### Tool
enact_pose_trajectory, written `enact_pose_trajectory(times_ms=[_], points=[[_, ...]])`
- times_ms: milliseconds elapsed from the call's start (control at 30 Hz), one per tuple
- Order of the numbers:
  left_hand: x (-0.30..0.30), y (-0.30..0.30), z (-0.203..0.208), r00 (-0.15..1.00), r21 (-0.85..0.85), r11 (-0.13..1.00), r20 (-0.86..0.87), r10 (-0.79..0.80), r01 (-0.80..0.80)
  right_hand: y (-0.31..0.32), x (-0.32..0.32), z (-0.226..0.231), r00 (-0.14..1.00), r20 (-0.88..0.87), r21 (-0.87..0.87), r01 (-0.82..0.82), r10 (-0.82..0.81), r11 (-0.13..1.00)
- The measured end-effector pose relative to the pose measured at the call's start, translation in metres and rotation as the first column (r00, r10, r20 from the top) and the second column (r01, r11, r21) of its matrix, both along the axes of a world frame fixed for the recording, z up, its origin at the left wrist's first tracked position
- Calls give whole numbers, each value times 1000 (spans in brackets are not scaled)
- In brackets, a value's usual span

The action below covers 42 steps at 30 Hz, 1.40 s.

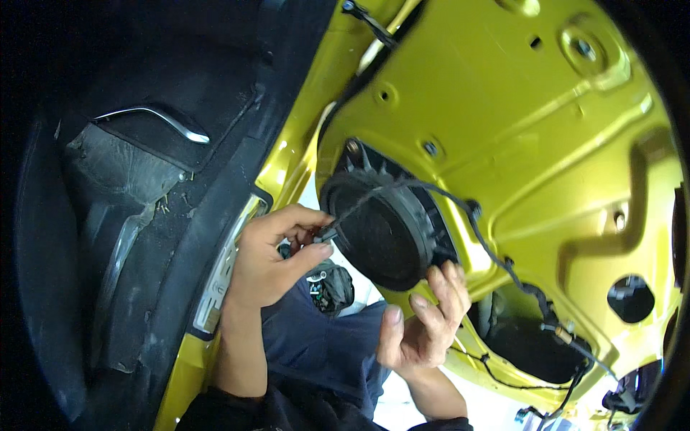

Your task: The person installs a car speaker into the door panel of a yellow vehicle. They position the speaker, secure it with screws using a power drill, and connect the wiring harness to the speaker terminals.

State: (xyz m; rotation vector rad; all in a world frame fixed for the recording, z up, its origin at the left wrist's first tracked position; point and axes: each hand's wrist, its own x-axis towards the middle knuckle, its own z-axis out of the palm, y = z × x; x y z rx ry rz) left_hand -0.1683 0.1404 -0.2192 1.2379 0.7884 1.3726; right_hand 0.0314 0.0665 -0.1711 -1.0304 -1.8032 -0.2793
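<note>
Between the thumb and fingers of my left hand (277, 248) is a small dark wire connector (325, 233), at the end of a cable. From there the black wiring harness (460, 201) crosses over a round black door speaker (377, 230) and runs down along the bare yellow door panel (517, 129). My right hand (430, 316) is raised just below the speaker's lower right edge. Its fingers are apart and slightly curled, with nothing in them.
To the left lies the dark car interior with a silver curved handle (154, 118) and a black sill. A dark opening (532, 337) in the door has loose wires near it. A dark bag (330, 289) with items in it sits on the floor beyond my legs.
</note>
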Motion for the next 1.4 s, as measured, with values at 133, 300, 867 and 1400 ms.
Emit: enact_pose_trajectory(times_ms=[133,300,867,1400], points=[[0,-25,-3,966,169,962,-177,-186,216,-51,5,-39,907,-418,-272,-69,-53,960],[42,-52,-4,933,122,974,-332,-142,192,-78,25,-68,813,-564,-500,-195,-147,844],[65,-69,8,933,313,942,-286,217,-123,-107,23,-109,512,-827,-485,-443,-231,754],[79,-73,2,834,263,964,-539,120,31,-98,21,-128,346,-909,-394,-536,-231,747]])
